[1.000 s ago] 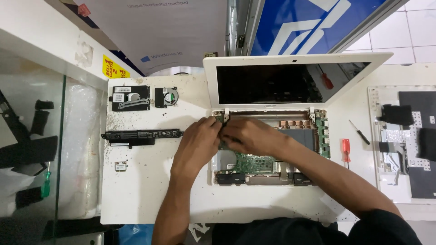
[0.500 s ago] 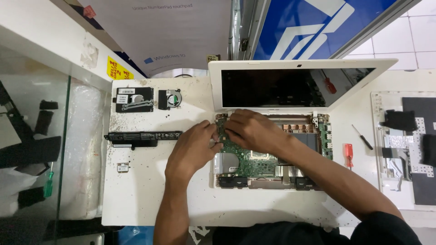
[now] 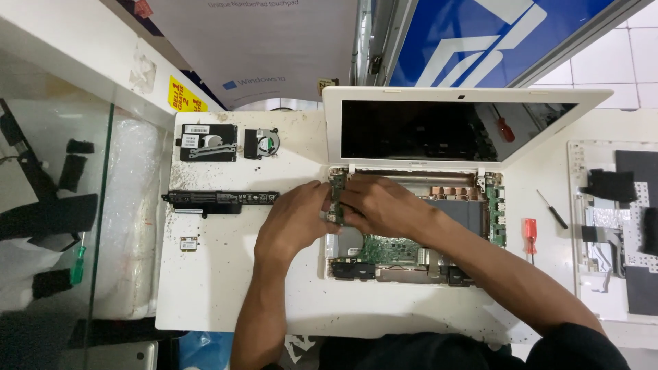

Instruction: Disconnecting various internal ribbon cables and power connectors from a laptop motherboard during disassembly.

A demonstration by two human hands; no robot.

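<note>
The white desk (image 3: 226, 288) carries an opened white laptop (image 3: 452, 130), its lid upright with a dark screen and its base stripped bare so that the green main board (image 3: 394, 248), a row of copper fins (image 3: 449, 192) and a narrow green side board (image 3: 496, 216) at the right edge lie exposed. To the left of the laptop lies a long black battery (image 3: 221, 199) with its long axis running left to right; above it sit a black drive in its bracket (image 3: 208, 142) and a small black fan (image 3: 262, 143), and below it a tiny card (image 3: 188, 242). On the right side of the desk rest a red-handled tool (image 3: 530, 231) and a thin black screwdriver (image 3: 551, 209). Both hands meet at the top left corner of the laptop base, just below the hinge. There a small green board (image 3: 337, 195) stands with its long axis running away from the person — it lies directly between the two hands, so neither has to travel to reach it. The left hand (image 3: 296, 220) closes its fingertips on the board's left edge, and the right hand (image 3: 384, 205) comes in from the other side, its fingers curled over the board's right edge — the grip of each hand is closed on the same piece. Of the two, the right hand covers more of the board, while the left pinches only its near edge.
</note>
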